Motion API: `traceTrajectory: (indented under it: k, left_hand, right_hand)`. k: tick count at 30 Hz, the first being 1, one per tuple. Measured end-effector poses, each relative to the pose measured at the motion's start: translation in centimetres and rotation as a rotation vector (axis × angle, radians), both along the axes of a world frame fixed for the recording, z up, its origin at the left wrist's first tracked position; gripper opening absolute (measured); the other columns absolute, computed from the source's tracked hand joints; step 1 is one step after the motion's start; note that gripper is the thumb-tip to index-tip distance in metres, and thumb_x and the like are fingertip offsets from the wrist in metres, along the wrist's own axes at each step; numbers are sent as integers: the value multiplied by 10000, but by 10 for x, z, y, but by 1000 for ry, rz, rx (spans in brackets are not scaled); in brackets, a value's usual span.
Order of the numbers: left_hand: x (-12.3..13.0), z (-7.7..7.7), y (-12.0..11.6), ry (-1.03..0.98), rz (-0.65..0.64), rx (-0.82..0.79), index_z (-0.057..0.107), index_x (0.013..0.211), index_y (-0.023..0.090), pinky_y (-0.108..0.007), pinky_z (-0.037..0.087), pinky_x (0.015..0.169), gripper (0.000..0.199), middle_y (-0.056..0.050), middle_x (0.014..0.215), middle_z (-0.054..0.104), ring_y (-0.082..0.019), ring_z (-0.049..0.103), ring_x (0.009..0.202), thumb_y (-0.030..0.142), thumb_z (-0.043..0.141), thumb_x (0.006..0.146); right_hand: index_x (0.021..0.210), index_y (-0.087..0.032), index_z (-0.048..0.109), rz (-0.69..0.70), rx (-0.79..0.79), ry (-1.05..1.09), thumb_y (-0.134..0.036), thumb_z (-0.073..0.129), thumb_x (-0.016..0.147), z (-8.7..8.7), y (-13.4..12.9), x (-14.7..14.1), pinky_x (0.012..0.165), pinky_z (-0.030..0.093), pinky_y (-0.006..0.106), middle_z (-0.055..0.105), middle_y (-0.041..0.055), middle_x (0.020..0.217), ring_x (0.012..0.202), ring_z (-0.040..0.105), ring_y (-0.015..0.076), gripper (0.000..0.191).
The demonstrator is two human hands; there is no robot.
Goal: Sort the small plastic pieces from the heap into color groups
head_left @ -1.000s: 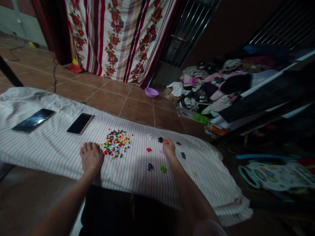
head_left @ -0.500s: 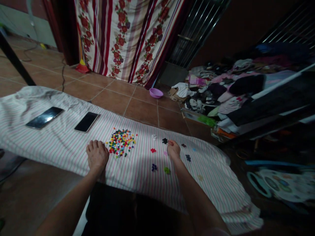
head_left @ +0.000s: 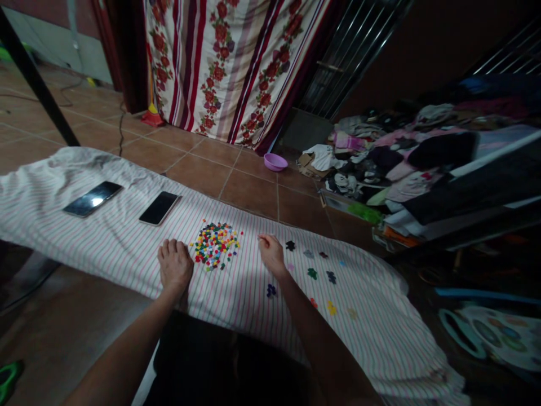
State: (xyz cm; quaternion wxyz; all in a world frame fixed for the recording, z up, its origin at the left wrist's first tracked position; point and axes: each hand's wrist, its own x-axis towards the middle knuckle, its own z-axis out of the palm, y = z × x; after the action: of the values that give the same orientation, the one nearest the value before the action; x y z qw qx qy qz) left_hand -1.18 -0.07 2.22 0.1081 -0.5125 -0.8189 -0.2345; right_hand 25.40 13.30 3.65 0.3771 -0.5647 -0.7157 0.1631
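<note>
My left hand (head_left: 174, 265) rests palm down on the striped cloth, fingers spread out, just left of a pile of small multicoloured cubes (head_left: 214, 245). To the right of that pile is my right hand (head_left: 271, 252), its thumb and fingertips pinched together. Whether a cube is between them is too small to see. Little groups sorted by colour lie further right: black cubes (head_left: 289, 246), green cubes (head_left: 311, 273), dark grey cubes (head_left: 331, 277) and yellow cubes (head_left: 332, 307). Nearer me are dark blue cubes (head_left: 271, 291). My right forearm partly covers some red cubes (head_left: 313, 303).
Two phones (head_left: 159, 208) lie on the striped cloth (head_left: 236, 304) at left. Beyond its far edge, a purple basin (head_left: 275, 162) stands on the tiled floor before a flowered curtain (head_left: 236, 67). Clothes (head_left: 380, 158) are heaped at the back right.
My right hand has moved left from beside the black cubes towards the mixed pile. My left hand stays in place on the cloth. The whole view has shifted slightly.
</note>
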Motion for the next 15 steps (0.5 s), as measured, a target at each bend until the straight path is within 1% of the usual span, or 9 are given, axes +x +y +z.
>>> traceTrajectory:
  k: [6, 10, 12, 15]
  left_hand:
    - [-2, -4, 0, -24, -4, -3, 597, 967, 93, -492, 346, 1036, 312, -194, 1165, 595, -342, 457, 1230, 187, 305, 911]
    - [-3, -6, 1, -36, -13, 12, 597, 953, 100, -498, 346, 1036, 310, -198, 1163, 596, -336, 464, 1223, 190, 303, 915]
    - [-3, -7, 1, -46, -14, 29, 598, 944, 108, -502, 341, 1042, 306, -196, 1156, 598, -331, 465, 1226, 192, 305, 914]
    - [-2, -7, 2, -49, -11, 44, 602, 942, 105, -506, 336, 1049, 309, -199, 1146, 602, -332, 462, 1232, 198, 309, 913]
  right_hand:
    - [905, -204, 736, 176, -40, -46, -175, 482, 823, -9, -13, -51, 803, 489, 281, 669, 56, 904, 822, 619, 163, 268]
    - [960, -241, 735, 275, -40, -75, -173, 474, 871, -12, -18, -80, 827, 481, 269, 651, 40, 929, 866, 607, 152, 284]
    - [990, -245, 733, 300, -40, -104, -180, 472, 887, -13, -19, -93, 847, 477, 273, 644, 45, 949, 897, 602, 157, 287]
    - [1037, -237, 727, 288, -49, -169, -172, 468, 898, -13, -16, -109, 890, 463, 282, 635, 56, 972, 937, 594, 165, 301]
